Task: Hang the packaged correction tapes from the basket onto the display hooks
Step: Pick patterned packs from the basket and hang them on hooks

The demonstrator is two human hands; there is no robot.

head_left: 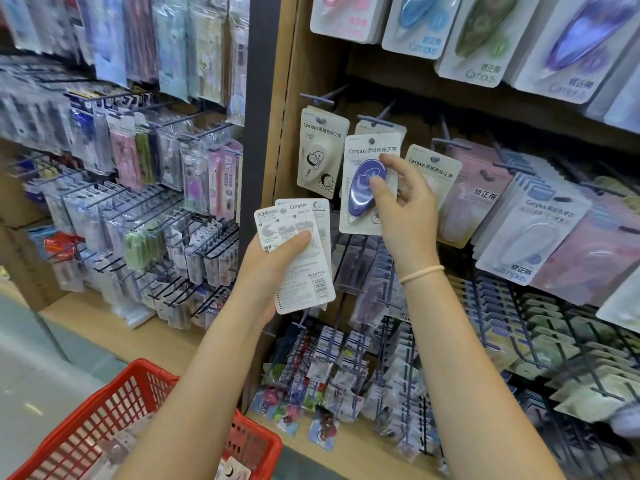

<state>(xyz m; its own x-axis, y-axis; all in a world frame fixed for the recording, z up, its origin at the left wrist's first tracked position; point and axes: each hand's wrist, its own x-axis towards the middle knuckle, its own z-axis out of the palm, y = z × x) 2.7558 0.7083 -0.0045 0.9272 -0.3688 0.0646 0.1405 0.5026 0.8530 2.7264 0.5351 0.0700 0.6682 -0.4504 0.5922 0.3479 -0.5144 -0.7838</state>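
Observation:
My right hand pinches a carded correction tape with a blue dispenser, held upright just below a display hook that carries a pack behind it. My left hand grips a small fan of correction tape packs, backs facing me, lower and to the left. A cream-coloured pack hangs on the hook to the left, another pack on the hook to the right. The red basket sits at the bottom left with more packs inside.
Wooden shelving with rows of hooks full of carded stationery fills the right side. A dark upright post divides it from the racks of pens and small packs on the left. More correction tapes hang above.

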